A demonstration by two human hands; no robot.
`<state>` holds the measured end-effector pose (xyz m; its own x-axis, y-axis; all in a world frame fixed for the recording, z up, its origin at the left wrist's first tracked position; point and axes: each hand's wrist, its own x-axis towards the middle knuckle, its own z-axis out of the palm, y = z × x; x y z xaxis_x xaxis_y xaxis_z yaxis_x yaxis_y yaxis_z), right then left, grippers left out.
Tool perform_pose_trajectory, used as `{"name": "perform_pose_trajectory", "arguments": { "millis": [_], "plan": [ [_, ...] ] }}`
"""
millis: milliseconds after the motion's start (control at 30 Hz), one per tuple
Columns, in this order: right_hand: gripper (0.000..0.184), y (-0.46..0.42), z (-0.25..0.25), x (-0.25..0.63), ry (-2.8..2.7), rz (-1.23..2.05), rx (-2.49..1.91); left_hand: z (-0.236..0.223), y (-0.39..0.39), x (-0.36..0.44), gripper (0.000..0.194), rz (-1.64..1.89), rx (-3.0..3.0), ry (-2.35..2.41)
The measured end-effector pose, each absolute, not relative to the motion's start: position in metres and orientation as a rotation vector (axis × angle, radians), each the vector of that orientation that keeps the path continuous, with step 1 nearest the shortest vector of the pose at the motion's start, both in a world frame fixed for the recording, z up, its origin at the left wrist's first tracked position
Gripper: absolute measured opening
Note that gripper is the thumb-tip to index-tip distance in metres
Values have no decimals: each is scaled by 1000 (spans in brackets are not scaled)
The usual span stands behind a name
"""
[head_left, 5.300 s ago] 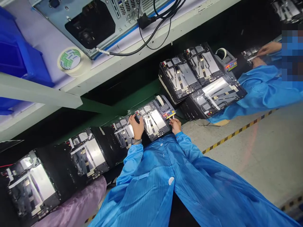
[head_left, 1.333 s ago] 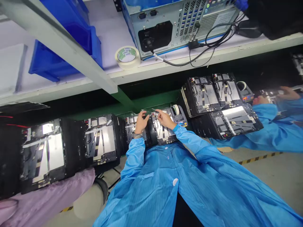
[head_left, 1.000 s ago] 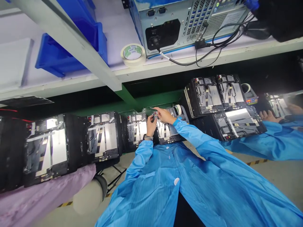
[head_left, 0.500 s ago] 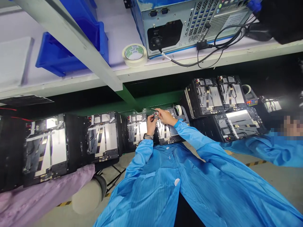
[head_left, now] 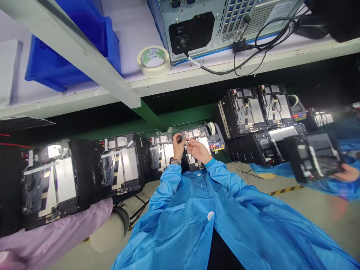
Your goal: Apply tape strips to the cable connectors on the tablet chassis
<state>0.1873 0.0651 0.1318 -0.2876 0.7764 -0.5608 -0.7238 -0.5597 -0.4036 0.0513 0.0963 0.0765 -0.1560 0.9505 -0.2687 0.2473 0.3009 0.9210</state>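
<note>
An opened flat electronic unit [head_left: 193, 162] with silvery panels and black strips lies in front of me. At its upper left corner my left hand [head_left: 178, 148] has thumb and fingers closed together at the edge; what they pinch, if anything, is too small to make out. My right hand [head_left: 199, 150] hovers over the unit's upper part with fingers bent and pinched, their tips close to the left fingertips. Anything between them is hidden. A similar open unit [head_left: 161, 152] sits just left of my left hand.
Right of the unit stands a tape dispenser [head_left: 218, 144] with a lit display. Stacked units [head_left: 247, 108] fill the right; more stacks [head_left: 119, 163] stand left. A co-worker's hand [head_left: 347, 173] holds a blurred unit [head_left: 316, 155]. Overhead, a shelf edge [head_left: 180, 82] carries a tape roll [head_left: 154, 62] and computer case [head_left: 219, 33].
My right hand has moved down and turned, uncovering the tape dispenser. My left hand stays at the unit's corner. At right, a co-worker's hand now holds a unit in the air.
</note>
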Motion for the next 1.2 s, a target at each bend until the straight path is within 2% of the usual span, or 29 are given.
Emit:
{"name": "perform_pose_trajectory", "arguments": {
  "millis": [167,367,667,933,1067,1133,1200],
  "plan": [
    [33,67,129,184,-22,1969,-907,95,96,54,55,886,1151,1620],
    [21,71,128,185,-24,1974,-940,98,95,54,53,861,1206,1638],
    [16,75,125,184,-41,1959,-953,96,94,49,26,753,1394,1697],
    [18,68,131,193,83,2011,-947,94,95,50,23,789,1449,1701],
    [28,54,127,205,-285,2038,-1126,88,94,49,21,846,1426,1674],
    [35,52,123,211,-639,1846,-1312,84,94,48,20,891,1419,1652],
    [38,56,121,218,-1046,1517,-1494,80,95,47,19,916,1408,1633]
  ]
}}
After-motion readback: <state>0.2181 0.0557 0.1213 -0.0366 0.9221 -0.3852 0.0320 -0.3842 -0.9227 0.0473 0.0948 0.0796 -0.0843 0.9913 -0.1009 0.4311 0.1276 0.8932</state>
